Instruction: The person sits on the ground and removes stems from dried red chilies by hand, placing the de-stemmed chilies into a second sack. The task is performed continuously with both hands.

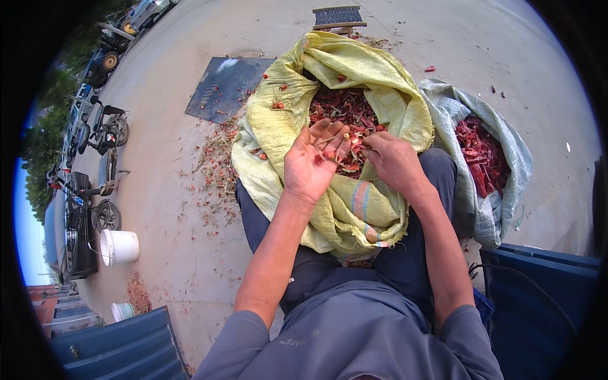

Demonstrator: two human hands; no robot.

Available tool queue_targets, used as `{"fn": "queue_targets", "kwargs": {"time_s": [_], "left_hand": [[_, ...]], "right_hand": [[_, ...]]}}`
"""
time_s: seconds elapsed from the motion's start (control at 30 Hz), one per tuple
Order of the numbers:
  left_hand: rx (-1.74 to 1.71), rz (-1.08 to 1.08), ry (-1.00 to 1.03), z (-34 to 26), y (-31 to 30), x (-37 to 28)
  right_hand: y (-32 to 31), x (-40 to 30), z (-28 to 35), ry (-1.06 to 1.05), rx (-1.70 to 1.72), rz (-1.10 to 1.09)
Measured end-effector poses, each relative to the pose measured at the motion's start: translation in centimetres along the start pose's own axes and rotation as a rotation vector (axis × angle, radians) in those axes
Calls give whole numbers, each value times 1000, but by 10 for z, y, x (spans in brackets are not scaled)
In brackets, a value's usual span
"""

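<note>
My left hand (308, 171) lies palm up over the mouth of a yellow woven sack (270, 142), fingers slightly curled. In its palm rest a few dried red chili pieces (319, 159), with stem bits near the fingers. Just to the right, my right hand (396, 161) has its thumb and fingers drawn together above the sack; whether something is pinched there is hidden. Broken dried chilies (339, 107) with pale stems fill the sack's opening. The sack stands between my knees, its rim rolled outward and a few chili caps (278, 105) lying on the fold.
A whitish woven sack (515, 142) holding dark red chilies (479, 156) stands at my right knee. Stems and chili scraps (216, 166) litter the concrete at left. Beyond are a dark mat (213, 90), a low stool (337, 16), a white bucket (121, 247) and parked motorcycles (107, 126).
</note>
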State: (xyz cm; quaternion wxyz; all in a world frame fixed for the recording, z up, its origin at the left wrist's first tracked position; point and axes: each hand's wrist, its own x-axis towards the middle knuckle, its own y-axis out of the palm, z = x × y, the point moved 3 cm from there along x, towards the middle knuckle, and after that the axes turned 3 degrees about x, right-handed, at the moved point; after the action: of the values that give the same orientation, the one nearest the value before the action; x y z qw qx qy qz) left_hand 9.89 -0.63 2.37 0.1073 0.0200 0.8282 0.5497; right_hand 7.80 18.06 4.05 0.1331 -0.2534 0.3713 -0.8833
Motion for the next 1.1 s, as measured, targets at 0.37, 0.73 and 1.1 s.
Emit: {"fn": "queue_targets", "kwargs": {"time_s": [0.37,0.73,1.1], "left_hand": [[-7,-94,458,-110,15,-7],[1781,-453,445,-61,-7,-21],[2632,-398,-41,-18,-21,-102]], "right_hand": [[44,-16,-16,-114,-130,154],[38,-19,-6,-201,-171,336],[4,-61,2,14,-275,487]]}}
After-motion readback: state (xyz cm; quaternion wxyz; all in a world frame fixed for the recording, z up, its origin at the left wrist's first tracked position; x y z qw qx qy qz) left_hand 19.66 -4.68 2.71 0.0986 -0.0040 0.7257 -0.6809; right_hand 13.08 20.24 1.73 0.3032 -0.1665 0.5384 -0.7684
